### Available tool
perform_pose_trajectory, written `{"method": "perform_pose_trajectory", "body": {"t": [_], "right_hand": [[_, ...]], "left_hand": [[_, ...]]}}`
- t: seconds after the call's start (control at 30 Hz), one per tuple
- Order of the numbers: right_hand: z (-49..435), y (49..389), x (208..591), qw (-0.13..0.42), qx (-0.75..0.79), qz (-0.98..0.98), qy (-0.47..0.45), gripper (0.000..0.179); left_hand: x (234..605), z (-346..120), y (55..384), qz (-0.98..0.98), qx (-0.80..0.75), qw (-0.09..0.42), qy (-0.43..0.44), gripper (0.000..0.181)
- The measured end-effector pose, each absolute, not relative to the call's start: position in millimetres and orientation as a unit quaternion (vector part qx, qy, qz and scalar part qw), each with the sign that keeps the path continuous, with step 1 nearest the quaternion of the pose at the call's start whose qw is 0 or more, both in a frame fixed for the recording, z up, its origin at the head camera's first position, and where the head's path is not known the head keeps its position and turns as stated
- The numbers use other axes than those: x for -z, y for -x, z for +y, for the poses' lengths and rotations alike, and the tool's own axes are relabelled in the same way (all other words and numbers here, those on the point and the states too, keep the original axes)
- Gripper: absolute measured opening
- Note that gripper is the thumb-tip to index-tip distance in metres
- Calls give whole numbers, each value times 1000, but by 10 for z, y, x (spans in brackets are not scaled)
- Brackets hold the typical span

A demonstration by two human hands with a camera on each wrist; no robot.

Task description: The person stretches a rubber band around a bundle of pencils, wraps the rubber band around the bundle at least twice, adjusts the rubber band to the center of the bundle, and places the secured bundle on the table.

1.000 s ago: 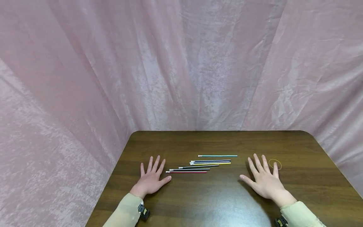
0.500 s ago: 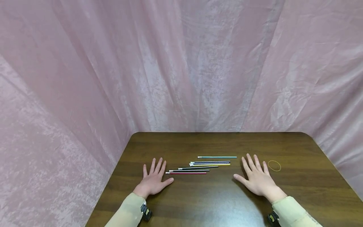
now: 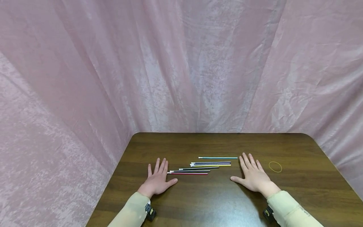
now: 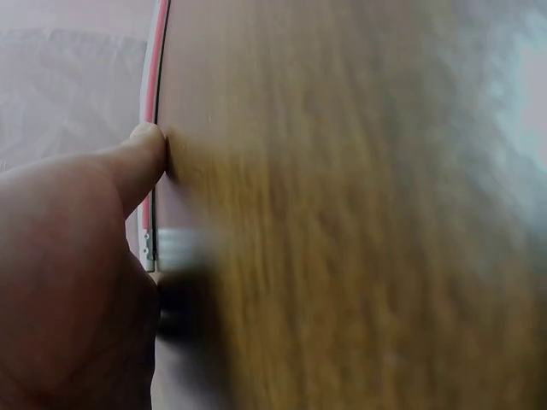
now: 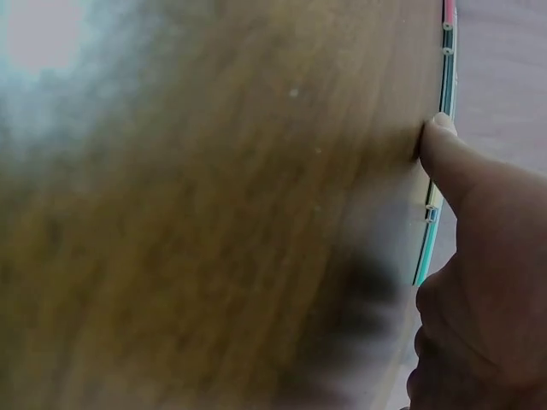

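Several pencils with pale eraser ends to the left lie crosswise on the table, among them a teal pencil [image 3: 217,158] farthest back, a yellow pencil [image 3: 212,165] in the middle and a red pencil [image 3: 188,173] nearest. My left hand [image 3: 157,181] is spread flat over the table, its fingertips right at the red pencil's eraser end; in the left wrist view the thumb [image 4: 141,158] overlaps that red pencil [image 4: 154,77]. Spread likewise, my right hand [image 3: 253,178] is just right of the teal pencil's tip. Neither hand holds anything. A yellow rubber band [image 3: 275,166] lies right of my right hand.
The brown wooden table [image 3: 210,201] has rounded far corners. Pink velvety curtains [image 3: 187,66] hang behind it and along its sides. A small black device [image 3: 150,212] is strapped to the left wrist, with another [image 3: 267,213] on the right.
Both hands have slid inward toward the pencils, the right one moving left away from the rubber band, which now shows whole. Pencils and band stay in place.
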State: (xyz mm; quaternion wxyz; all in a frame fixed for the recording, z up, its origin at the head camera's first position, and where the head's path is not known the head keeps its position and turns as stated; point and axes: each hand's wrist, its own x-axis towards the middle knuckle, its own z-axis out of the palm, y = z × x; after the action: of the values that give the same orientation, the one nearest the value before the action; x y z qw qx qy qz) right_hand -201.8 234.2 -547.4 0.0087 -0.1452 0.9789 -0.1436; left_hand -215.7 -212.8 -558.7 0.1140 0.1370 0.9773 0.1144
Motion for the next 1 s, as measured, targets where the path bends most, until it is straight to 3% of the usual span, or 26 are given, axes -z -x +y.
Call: {"method": "perform_pose_trajectory", "body": {"t": [1.0], "right_hand": [[2297, 2082, 5516, 16, 155, 977, 146, 110]], "left_hand": [[5544, -1836, 2184, 976, -102, 112, -158, 103]]}}
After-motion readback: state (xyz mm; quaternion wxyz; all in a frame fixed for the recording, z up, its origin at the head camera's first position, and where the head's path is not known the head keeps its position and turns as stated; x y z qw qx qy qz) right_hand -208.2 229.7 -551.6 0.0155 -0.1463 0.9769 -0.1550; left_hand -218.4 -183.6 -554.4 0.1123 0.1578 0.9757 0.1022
